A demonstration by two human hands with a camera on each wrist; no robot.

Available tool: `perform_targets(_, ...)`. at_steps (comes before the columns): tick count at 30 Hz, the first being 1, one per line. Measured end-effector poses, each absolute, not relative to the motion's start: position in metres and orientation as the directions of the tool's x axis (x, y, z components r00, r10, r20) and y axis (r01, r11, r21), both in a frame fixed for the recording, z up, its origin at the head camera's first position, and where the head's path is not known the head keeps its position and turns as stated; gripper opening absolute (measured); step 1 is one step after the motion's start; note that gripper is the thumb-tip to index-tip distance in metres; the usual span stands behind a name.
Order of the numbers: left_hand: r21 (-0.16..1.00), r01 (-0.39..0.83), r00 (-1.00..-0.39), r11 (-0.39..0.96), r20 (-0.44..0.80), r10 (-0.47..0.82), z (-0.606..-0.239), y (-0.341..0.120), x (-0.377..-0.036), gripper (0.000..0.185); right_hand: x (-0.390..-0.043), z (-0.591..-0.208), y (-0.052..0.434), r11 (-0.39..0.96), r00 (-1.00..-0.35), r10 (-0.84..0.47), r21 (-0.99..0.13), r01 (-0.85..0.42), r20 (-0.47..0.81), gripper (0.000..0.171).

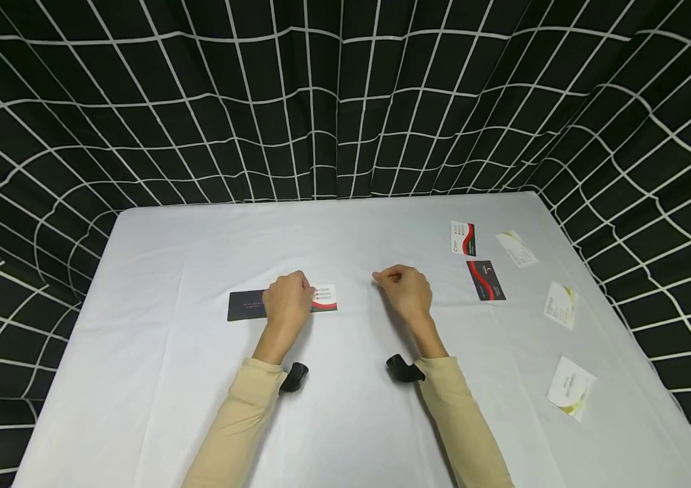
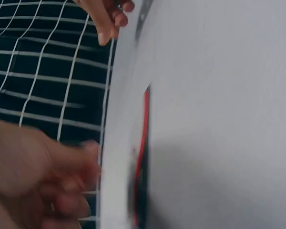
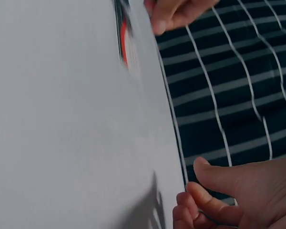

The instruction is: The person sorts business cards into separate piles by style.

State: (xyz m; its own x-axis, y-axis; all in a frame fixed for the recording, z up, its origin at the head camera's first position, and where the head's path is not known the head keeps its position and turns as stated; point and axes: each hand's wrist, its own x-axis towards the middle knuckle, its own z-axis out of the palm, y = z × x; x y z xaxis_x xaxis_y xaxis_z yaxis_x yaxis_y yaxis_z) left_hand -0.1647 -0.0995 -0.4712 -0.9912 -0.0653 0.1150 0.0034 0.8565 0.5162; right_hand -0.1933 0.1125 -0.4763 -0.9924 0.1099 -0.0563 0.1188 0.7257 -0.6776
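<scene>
My left hand (image 1: 287,298) sits knuckles-up over two cards lying end to end: a dark card (image 1: 245,305) and a white and red card (image 1: 326,297). In the left wrist view its curled, blurred fingers (image 2: 74,167) hover just above the flat white and red card (image 2: 143,138), with nothing seen between them. My right hand (image 1: 403,288) rests on the white table (image 1: 345,420) to the right of that card, fingers curled, thumb against the forefinger, holding nothing. The right wrist view shows its curled fingers (image 3: 205,200) and the card (image 3: 124,45) beyond.
Several more cards lie at the right: a white, red and black one (image 1: 463,238), a black and red one (image 1: 486,280), and three white and green ones (image 1: 516,248), (image 1: 561,304), (image 1: 571,387). A black grid-patterned curtain (image 1: 345,102) surrounds the table.
</scene>
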Motion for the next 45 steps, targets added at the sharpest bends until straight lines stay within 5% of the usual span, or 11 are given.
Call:
perform_targets(7, 0.594, 0.339, -0.935, 0.730, 0.296, 0.194, -0.481, -0.042, -0.163, 0.008, -0.190, -0.479, 0.178, 0.783, -0.969, 0.245, -0.586, 0.208, -0.016, 0.029)
perform_targets(18, 0.773, 0.320, -0.920, 0.548, 0.114, 0.375, -0.492, 0.055, -0.183, 0.033, -0.191, -0.471, 0.278, 0.740, -0.846, 0.533, -0.477, 0.474, -0.014, 0.051)
perform_targets(25, 0.801, 0.308, -0.891, 0.514, 0.053, 0.451, -0.491, 0.097, -0.196, 0.049, -0.195, -0.458, 0.297, 0.809, -0.869, 0.443, -0.320, 0.493, -0.220, 0.078)
perform_targets(32, 0.802, 0.300, -0.863, 0.516, -0.003, 0.506, -0.490, 0.136, -0.198, 0.061, -0.203, -0.453, 0.301, 0.838, -0.891, 0.380, -0.316, 0.445, -0.248, 0.069)
perform_targets(38, 0.842, 0.220, -0.880, 0.492, -0.047, 0.473, -0.491, 0.148, -0.200, 0.071, -0.206, -0.455, 0.308, 0.837, -0.947, 0.240, -0.448, 0.313, -0.212, 0.047)
perform_targets(45, 0.870, 0.208, -0.880, 0.447, -0.033, 0.473, -0.489, 0.140, -0.205, 0.079, -0.206, -0.466, 0.310, 0.762, -0.986, 0.104, -0.627, 0.162, -0.128, 0.039)
